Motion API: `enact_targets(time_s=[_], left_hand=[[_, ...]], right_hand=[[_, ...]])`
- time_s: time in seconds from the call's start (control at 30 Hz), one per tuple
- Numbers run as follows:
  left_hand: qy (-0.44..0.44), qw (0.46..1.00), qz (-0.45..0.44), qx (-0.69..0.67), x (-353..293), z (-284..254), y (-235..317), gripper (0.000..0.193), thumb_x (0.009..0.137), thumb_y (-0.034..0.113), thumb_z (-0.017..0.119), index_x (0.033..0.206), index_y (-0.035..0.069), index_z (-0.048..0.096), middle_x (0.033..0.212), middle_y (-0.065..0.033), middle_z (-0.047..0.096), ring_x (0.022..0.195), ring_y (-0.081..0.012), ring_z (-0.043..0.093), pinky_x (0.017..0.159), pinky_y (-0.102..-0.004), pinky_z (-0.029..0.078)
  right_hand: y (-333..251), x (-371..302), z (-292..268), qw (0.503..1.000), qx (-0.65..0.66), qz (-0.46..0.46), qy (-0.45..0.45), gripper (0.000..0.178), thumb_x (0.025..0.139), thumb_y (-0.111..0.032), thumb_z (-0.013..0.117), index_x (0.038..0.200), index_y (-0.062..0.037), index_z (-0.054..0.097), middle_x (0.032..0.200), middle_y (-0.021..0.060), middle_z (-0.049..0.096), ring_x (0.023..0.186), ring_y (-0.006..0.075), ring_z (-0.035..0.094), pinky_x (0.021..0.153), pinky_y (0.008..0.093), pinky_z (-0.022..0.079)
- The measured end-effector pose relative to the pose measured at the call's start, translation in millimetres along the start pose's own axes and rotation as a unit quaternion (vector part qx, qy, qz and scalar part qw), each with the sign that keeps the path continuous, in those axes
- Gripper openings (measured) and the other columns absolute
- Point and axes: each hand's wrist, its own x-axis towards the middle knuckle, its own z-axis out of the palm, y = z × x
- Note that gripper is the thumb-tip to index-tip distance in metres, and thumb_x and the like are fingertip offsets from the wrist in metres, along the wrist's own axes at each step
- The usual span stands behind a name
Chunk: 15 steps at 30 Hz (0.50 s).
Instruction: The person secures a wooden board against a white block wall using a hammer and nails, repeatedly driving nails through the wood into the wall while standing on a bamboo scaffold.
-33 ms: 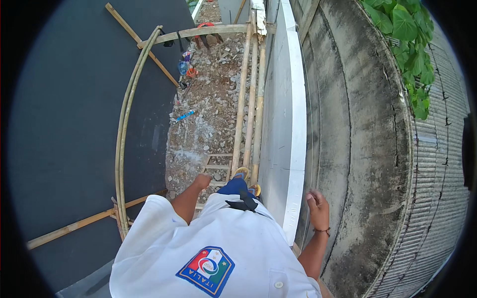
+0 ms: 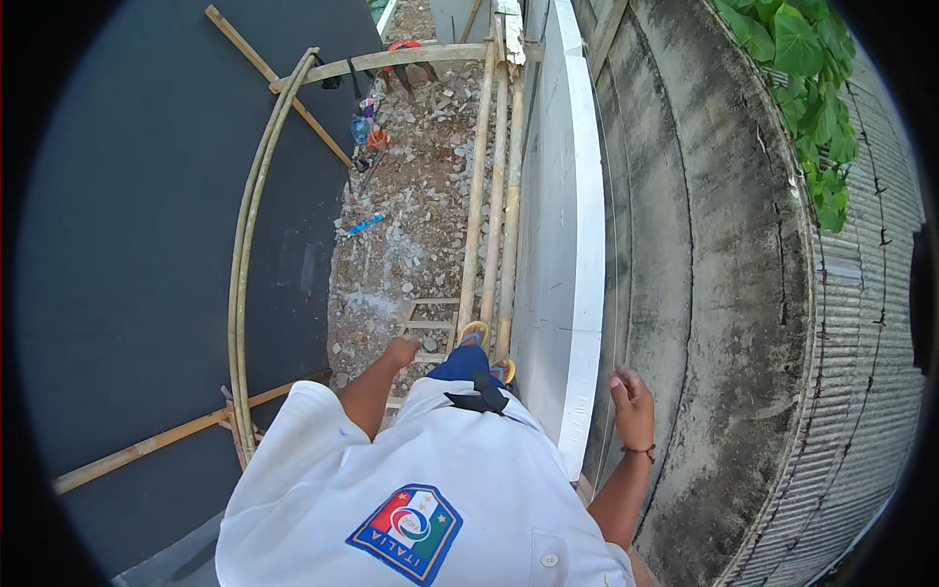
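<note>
Left hand [image 2: 399,351]: curled into a loose fist, holding nothing, hanging free above the rubble-strewn ground [image 2: 411,225] far below.

Right hand [image 2: 632,406]: fingers loosely bent, grip empty, a cord bracelet at the wrist, just beside the edge of the white wall panel [image 2: 562,245] and over the stained grey concrete wall [image 2: 714,293].

Bamboo scaffold poles [image 2: 494,196]: running lengthwise under the person's feet, between rubble and panel.

Curved bamboo rail [image 2: 245,245]: left, against the dark wall.

Green leaves [image 2: 802,68]: upper right.
</note>
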Motion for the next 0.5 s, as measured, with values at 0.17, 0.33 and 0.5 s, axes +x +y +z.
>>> enact_targets(time_s=[0.17, 0.33, 0.5], left_hand=[[0.030, 0.969, -0.076, -0.233, -19.6, -12.2, 44.2, 0.029, 0.087, 0.029, 0.054, 0.094, 0.005, 0.068, 0.070, -0.0127, 0.064, 0.069, -0.0237, 0.063, 0.064, -0.0394, 0.047], [0.021, 0.934, -0.156, -0.320, -31.7, -1.3, 30.2, 0.029, 0.087, 0.028, 0.055, 0.096, 0.004, 0.068, 0.072, -0.0116, 0.064, 0.064, -0.0218, 0.061, 0.062, -0.0370, 0.048], [0.016, 0.896, -0.284, -0.341, -53.3, 11.4, -14.0, 0.023, 0.086, 0.026, 0.056, 0.091, 0.006, 0.068, 0.078, -0.0098, 0.064, 0.069, -0.0229, 0.062, 0.062, -0.0393, 0.050]], right_hand=[[-18.2, 16.0, -1.9, 1.000, 0.009, -0.017, 0.025, 0.040, 0.094, -0.020, 0.060, 0.125, 0.0050, 0.056, 0.112, 0.0177, 0.066, 0.106, 0.0223, 0.063, 0.092, 0.0322, 0.048], [-21.3, 50.1, 16.7, 0.998, -0.021, -0.014, -0.052, 0.039, 0.093, -0.020, 0.060, 0.124, 0.0048, 0.056, 0.112, 0.0186, 0.067, 0.105, 0.0230, 0.064, 0.091, 0.0318, 0.049], [-41.9, 100.2, 46.1, 0.989, -0.082, -0.027, -0.118, 0.040, 0.092, -0.020, 0.061, 0.124, 0.0042, 0.057, 0.109, 0.0205, 0.067, 0.103, 0.0258, 0.066, 0.088, 0.0327, 0.051]])
